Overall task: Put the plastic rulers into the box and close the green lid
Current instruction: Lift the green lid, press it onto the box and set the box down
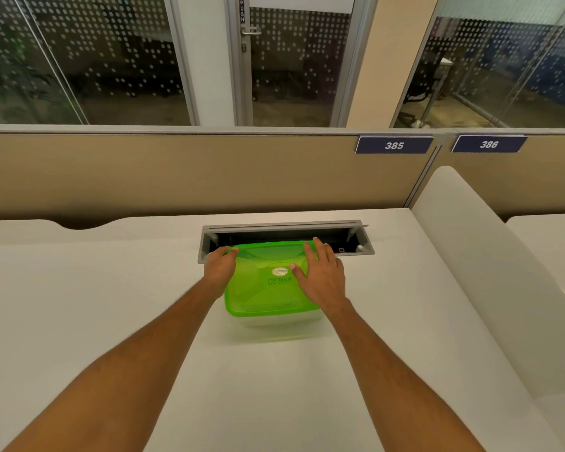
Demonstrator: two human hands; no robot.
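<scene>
A translucent green lid [261, 291] lies on top of a clear plastic box [281, 321] in the middle of the white desk. My left hand [221, 267] grips the lid's far left corner, thumb on top and fingers curled over the edge. My right hand [320, 272] lies flat on the right part of the lid, fingers straight and pointing away from me. No rulers can be made out; the lid hides the box's inside.
Just behind the box an open grey cable tray [356, 236] is sunk into the desk [111, 305]. A beige partition [177, 174] closes the back. A white divider [490, 272] bounds the right side.
</scene>
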